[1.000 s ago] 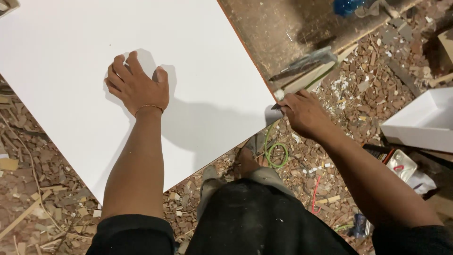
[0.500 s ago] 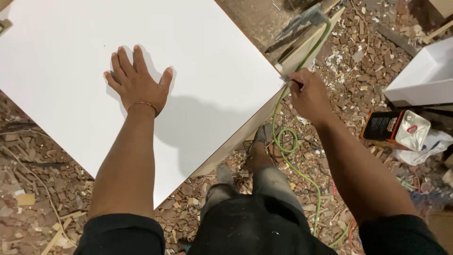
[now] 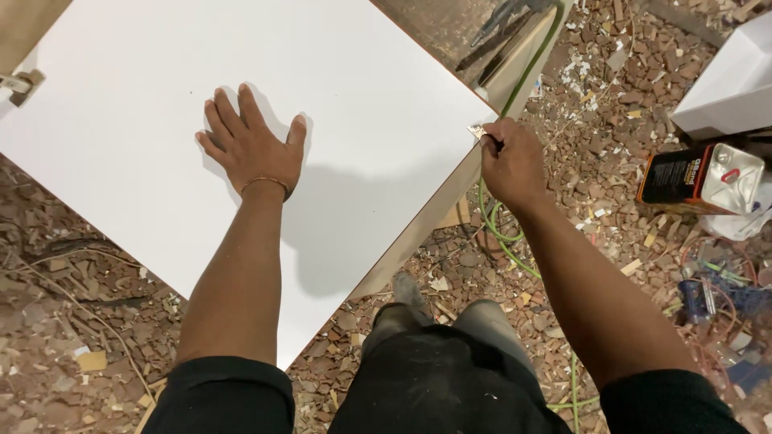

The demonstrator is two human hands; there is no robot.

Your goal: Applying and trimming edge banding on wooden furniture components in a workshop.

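Note:
A large white board (image 3: 161, 64) lies flat over a floor of wood scraps. My left hand (image 3: 251, 147) presses palm-down on the board's top face with the fingers spread. My right hand (image 3: 509, 163) is closed at the board's right corner and grips a small flat metal blade (image 3: 478, 130) that touches the board's edge. The brown raw edge of the board (image 3: 418, 233) runs down from that corner toward my legs.
A green hose (image 3: 527, 76) runs past the corner and loops on the floor. A dark metal can (image 3: 701, 177) lies on its side at the right, beside a white box (image 3: 728, 84). A hinge (image 3: 20, 83) sits at the board's left edge.
My right hand has moved up along the board's edge to the corner with the small blade. My left hand stays flat on the board.

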